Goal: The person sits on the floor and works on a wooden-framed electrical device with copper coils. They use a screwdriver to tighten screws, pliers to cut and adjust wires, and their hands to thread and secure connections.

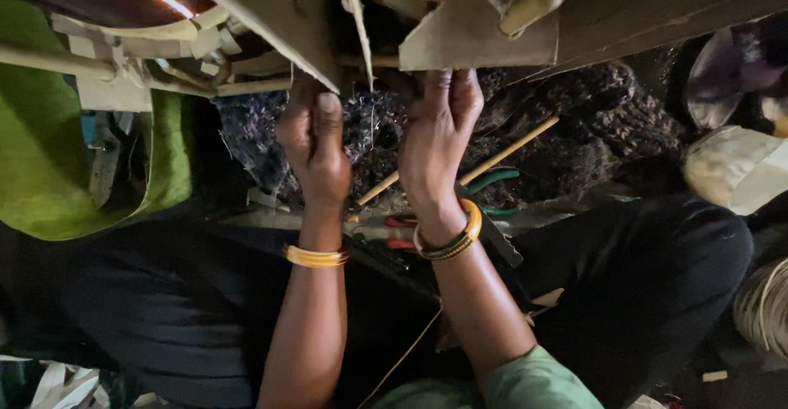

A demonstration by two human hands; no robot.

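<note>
While both hands work at the far edge of the dark knotted material, the entries run as follows.

Worked material: dark purple-black knotted pile [373,134], centre of scene, just under the wooden beam [484,43]; both hands touch it.

Left hand [316,142]: fingers curled shut, thumb pressed up along them, seemingly pinching a pale strand [359,15] or tuft against the pile; what exactly is pinched cannot be told.

Right hand [439,138]: fingers bent and tucked up under the beam's edge, tips hidden; whether they grip anything cannot be told.

Handling note: judged best done with hands close together, strand kept taut, knot seated tight against the row.

Bangles: yellow pair on left wrist [316,255]; yellow and green on right wrist [450,236].

Thin wooden rod [513,144]: lies slanted across the pile, right of the right hand.

Scissors with green handles [492,183]: near the rod, on the pile's near edge.

Red-handled tool [398,232]: between the wrists, nearer.

Green cloth [49,163]: far left.

Lap: dark garment [172,310], nearest.
</note>
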